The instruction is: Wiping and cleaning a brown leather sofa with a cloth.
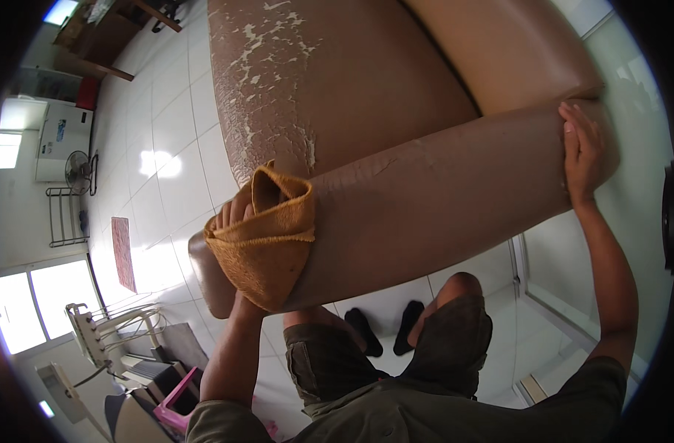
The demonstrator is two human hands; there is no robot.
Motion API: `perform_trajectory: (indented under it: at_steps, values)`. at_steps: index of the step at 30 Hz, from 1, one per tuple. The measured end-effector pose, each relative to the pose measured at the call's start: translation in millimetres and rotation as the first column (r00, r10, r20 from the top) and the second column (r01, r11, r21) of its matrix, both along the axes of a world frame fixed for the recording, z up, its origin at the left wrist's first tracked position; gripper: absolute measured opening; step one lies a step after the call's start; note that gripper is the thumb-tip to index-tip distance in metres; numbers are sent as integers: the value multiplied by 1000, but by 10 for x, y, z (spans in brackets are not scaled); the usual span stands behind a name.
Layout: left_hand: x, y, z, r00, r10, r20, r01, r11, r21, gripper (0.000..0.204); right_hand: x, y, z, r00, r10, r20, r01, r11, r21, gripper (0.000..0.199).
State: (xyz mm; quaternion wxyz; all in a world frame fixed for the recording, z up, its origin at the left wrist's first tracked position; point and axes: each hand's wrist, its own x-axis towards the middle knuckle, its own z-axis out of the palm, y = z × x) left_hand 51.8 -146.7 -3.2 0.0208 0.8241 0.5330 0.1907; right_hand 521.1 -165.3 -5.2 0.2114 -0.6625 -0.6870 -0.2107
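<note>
A brown sofa with a padded armrest lies in front of me. My left hand is at the armrest's left end with an orange-yellow cloth bunched around it. Its fingers curl over the cloth, which presses against the upholstery; the palm is hidden by the folds. At the other end of the armrest, beside the backrest, my right hand lies flat on the covering with its fingers stretched out. It holds nothing.
Peeling upholstery runs down the seat's left edge. A glass partition borders the right side. On the left are white floor tiles, a red mat, a fan, a pink plastic frame and dental-looking equipment.
</note>
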Motion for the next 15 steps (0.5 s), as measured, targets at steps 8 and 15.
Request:
perform_trajectory:
  at_steps: [8,15]
  values:
    - [-86,-68,64,1000,15,1,-15,991,-133,49,-113,28,59,999,-44,31,47,994,-100,25]
    - [15,-40,174,999,40,-21,-44,968,-247,64,-227,72,102,996,-91,13,92,985,-148,27]
